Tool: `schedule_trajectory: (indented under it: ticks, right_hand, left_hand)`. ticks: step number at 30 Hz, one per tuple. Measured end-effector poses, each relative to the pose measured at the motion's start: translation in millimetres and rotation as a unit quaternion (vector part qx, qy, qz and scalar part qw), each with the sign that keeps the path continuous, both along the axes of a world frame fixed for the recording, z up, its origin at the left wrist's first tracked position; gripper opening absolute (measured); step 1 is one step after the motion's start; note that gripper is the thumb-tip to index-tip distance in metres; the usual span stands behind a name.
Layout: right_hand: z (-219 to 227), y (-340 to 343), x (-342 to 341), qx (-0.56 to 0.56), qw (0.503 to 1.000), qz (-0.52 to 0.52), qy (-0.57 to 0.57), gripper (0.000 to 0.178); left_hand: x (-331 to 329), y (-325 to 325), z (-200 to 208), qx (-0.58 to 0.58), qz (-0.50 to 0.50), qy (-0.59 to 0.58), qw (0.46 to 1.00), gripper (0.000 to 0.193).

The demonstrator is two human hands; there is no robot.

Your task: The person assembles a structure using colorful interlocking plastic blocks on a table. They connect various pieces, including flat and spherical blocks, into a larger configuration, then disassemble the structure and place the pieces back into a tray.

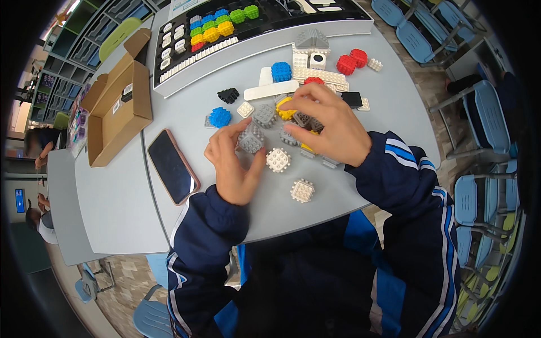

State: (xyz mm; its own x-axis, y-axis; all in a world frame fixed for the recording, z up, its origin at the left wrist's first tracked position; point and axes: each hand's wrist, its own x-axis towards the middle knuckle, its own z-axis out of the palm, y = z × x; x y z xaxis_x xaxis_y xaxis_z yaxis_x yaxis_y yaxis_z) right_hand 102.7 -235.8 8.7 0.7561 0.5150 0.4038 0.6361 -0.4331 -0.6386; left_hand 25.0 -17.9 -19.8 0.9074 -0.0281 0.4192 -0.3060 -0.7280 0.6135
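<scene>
My left hand (232,166) pinches a grey studded cube block (251,139) between thumb and fingers, just above the table. My right hand (329,121) reaches over the pile, thumb and index finger apart. Its index fingertip is at a yellow studded block (285,109), and its thumb is close to a grey block (289,135). Dark grey blocks (302,119) lie between these fingers, partly hidden by the hand. Another grey block (264,116) sits between my hands. Nearer to me are two white studded blocks, one (278,160) beside my left thumb and another (302,191) closer to the table edge.
Blue blocks (220,117), red blocks (352,61) and a white beam (271,90) lie on the table (118,208). Behind stands a kit tray (265,42) of coloured blocks. A phone (172,166) and an open cardboard box (121,110) are at left; chairs (479,115) at right.
</scene>
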Motion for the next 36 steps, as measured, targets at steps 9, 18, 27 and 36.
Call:
schedule_trajectory:
  ticks: [9,18,27,36]
  right_hand:
    - [-6.2,-5.1,0.3,-0.120,0.988,0.091,0.011,0.038]
    - [16.4,-6.9,2.0,0.042,0.986,0.054,0.154,0.041]
    - [17.5,-2.8,2.1,0.333,0.858,0.196,0.337,0.038]
    - [15.8,-2.1,-20.7,0.246,0.879,0.198,0.357,0.045]
  left_hand:
    - [-1.2,0.8,-4.0,0.177,-0.007,0.009,0.984,0.063]
    - [-3.9,-4.7,10.8,0.112,-0.045,0.025,0.992,0.070]
    - [-19.0,-2.8,29.9,-0.023,-0.162,-0.100,0.981,0.085]
    - [-30.6,-6.9,23.6,-0.374,-0.160,0.052,0.912,0.081]
